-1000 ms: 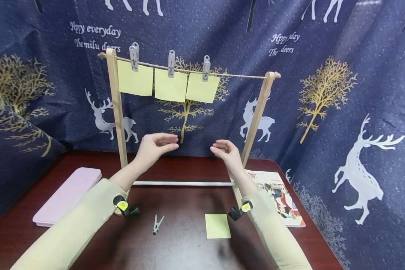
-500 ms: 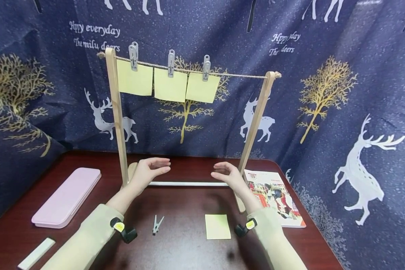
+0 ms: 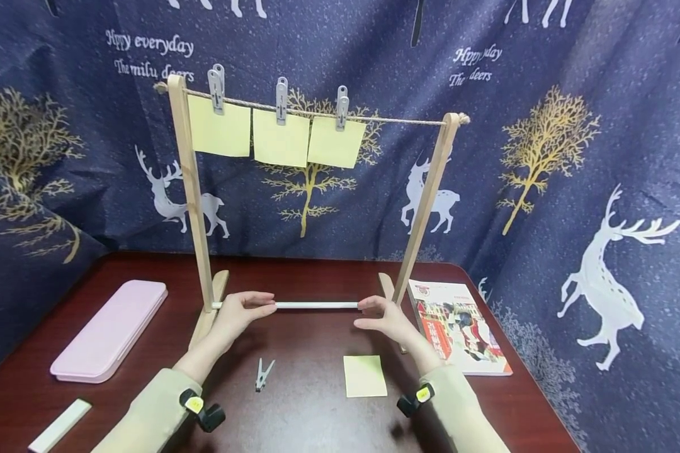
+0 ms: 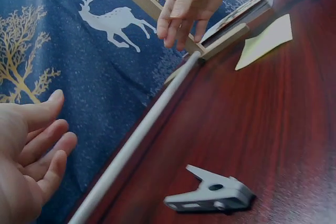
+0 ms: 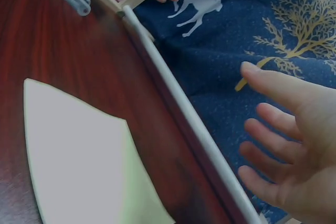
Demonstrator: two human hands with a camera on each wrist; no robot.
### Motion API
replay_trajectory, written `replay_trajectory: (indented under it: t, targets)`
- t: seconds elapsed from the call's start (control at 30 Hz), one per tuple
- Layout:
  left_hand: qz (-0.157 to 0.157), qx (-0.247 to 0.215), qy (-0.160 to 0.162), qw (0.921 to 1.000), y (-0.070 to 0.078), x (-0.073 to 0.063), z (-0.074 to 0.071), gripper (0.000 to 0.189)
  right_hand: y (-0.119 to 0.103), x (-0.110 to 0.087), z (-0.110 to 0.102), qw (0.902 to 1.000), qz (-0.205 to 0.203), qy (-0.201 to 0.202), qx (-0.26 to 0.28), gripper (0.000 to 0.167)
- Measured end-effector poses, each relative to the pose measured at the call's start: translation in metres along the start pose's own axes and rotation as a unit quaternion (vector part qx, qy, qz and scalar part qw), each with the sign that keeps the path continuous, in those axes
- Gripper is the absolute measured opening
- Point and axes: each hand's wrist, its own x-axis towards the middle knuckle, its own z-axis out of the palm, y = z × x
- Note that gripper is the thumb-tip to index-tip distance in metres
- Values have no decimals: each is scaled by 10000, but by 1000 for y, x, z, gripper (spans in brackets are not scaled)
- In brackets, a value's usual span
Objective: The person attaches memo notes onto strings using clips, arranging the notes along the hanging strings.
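Note:
My left hand [image 3: 239,316] hovers near the left end of a white rod [image 3: 317,306], the crossbar of a wooden stand [image 3: 188,182]. Its fingers are bent loosely around nothing. My right hand [image 3: 390,322] is in a similar pose by the rod's right end, its thumb and fingers apart; the right wrist view also shows this palm [image 5: 310,156] holding nothing. On the table in front of the rod lie a grey clothespin [image 3: 264,375] and a yellow sticky note [image 3: 365,376]. Several grey clothespins, one of them here [image 3: 281,100], hold three yellow notes [image 3: 281,141] on the stand's string.
A pink case [image 3: 110,330] lies on the left of the table, with a whitish bar [image 3: 60,426] nearer me. To the right, a book [image 3: 459,327] lies beside the stand's right post [image 3: 425,207]. A dark blue deer-print cloth [image 3: 328,38] hangs behind.
Both hands have come down from mid-height to the level of the rod, the left one also shifting left. The hanging notes, the loose clothespin and the note on the table stay put.

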Motion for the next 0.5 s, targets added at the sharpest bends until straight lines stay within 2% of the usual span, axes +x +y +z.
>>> replay_trajectory:
  t: [0.1, 0.2, 0.37, 0.5]
  targets:
    - [-247, 127, -156, 9995, -7, -4, 0, 44, 5, -3, 3, 9994, -19, -291, -209, 44]
    - [-336, 264, -309, 9986, -14, -9, 1, 44, 9, -7, 5, 9978, -1, -623, -217, 45]
    - [-557, 675, -247, 9959, -21, -18, 0, 40, 13, -12, 7, 9950, -48, -955, -286, 44]
    - [-816, 1215, -207, 9890, -20, -26, -1, 36, 17, -14, 8, 9926, -64, -1112, -492, 42]
